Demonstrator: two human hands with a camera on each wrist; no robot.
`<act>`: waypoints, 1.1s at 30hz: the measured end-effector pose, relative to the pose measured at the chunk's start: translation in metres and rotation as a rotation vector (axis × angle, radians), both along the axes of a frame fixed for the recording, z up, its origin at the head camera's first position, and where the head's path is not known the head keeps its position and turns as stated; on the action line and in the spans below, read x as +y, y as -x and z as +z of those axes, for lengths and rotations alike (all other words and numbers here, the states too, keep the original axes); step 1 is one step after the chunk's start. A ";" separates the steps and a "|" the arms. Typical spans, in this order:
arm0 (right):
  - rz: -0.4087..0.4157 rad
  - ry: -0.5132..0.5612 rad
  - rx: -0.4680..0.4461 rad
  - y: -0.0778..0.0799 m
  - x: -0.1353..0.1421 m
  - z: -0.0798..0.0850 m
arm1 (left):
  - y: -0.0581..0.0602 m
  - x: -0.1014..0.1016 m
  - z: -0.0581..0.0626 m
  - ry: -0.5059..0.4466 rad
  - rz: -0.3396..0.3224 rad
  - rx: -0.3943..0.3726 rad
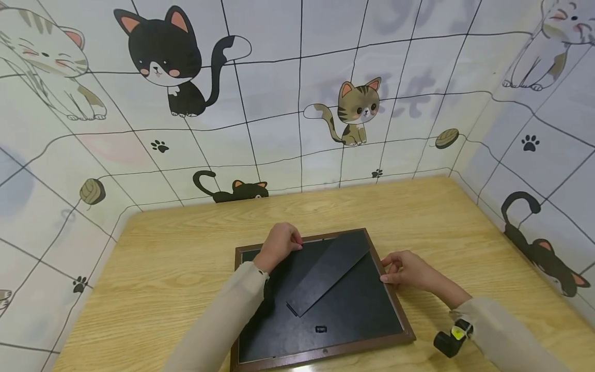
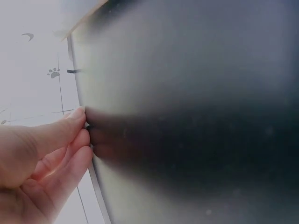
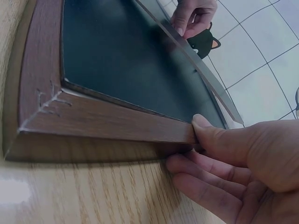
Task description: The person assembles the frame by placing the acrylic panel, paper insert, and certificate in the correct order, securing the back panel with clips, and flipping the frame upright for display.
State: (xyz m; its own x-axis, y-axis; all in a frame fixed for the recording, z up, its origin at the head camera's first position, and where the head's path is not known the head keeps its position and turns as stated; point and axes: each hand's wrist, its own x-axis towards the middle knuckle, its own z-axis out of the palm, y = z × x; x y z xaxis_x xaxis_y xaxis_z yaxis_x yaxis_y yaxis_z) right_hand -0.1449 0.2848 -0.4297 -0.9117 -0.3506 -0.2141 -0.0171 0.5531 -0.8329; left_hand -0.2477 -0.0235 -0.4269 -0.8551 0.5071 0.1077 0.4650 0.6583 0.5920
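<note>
The brown frame [image 1: 362,345] is lying back upward on the table [image 1: 153,258], its support leg [image 1: 325,276] slanting across the black panel [image 1: 358,299]. The right hand [image 1: 411,269] is gripping the side rail [image 3: 126,117], thumb above. The left hand [image 1: 281,243] is meeting the far rail [image 1: 321,238], fingertips close together; whether they are pinching cannot be told. The frame is probably handling stiff, light and smooth; rails are offering the surest hold.

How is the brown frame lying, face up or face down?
Face down: in the head view, the brown frame shows its black backing and stand strip upward.
</note>
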 end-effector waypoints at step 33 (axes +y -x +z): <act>0.002 0.024 0.006 -0.002 0.001 0.000 | -0.006 0.018 0.010 0.272 -0.001 0.142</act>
State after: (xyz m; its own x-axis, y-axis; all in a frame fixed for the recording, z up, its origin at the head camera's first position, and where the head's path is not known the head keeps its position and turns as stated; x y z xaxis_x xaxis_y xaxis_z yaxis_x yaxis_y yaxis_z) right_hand -0.1433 0.2854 -0.4297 -0.9123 -0.3575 -0.1997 -0.0236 0.5327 -0.8459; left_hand -0.2412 -0.0057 -0.4167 -0.8407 0.5345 0.0867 0.5312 0.7833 0.3230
